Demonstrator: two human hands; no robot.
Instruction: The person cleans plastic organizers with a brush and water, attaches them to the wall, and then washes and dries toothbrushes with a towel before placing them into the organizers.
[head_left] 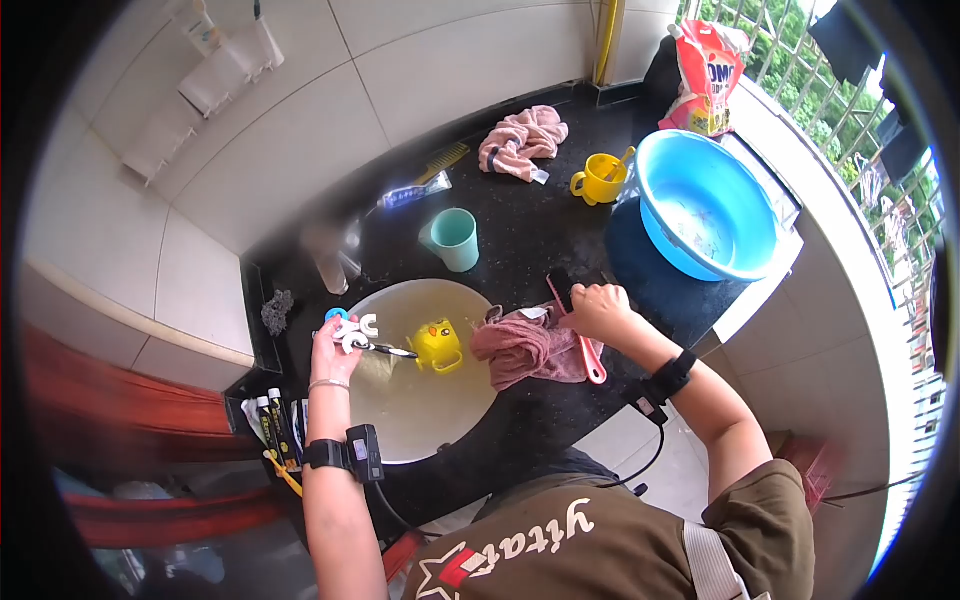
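Note:
My left hand (336,358) is closed around a small bunch: white U-shaped pieces (358,328), a blue round bit and a black-and-white toothbrush (390,351) reaching over the sink (420,440). Cloudy water fills the sink, and a yellow cup with a face (437,345) sits in it, close to the toothbrush's end. My right hand (602,312) pinches a pink comb (556,293) above the black counter; a dark bristly thing lies by the fingertips. A wet pink cloth (530,348) drapes over the sink's right rim, with a pink-and-white handle (594,362) sticking out.
A green cup (456,240), toothpaste tube (415,190), yellow comb (446,158), pink towel (522,142) and yellow mug (600,180) stand or lie behind the sink. At right are a blue basin (705,210) and a detergent bag (706,80). A faucet (328,262) rises at the sink's back left.

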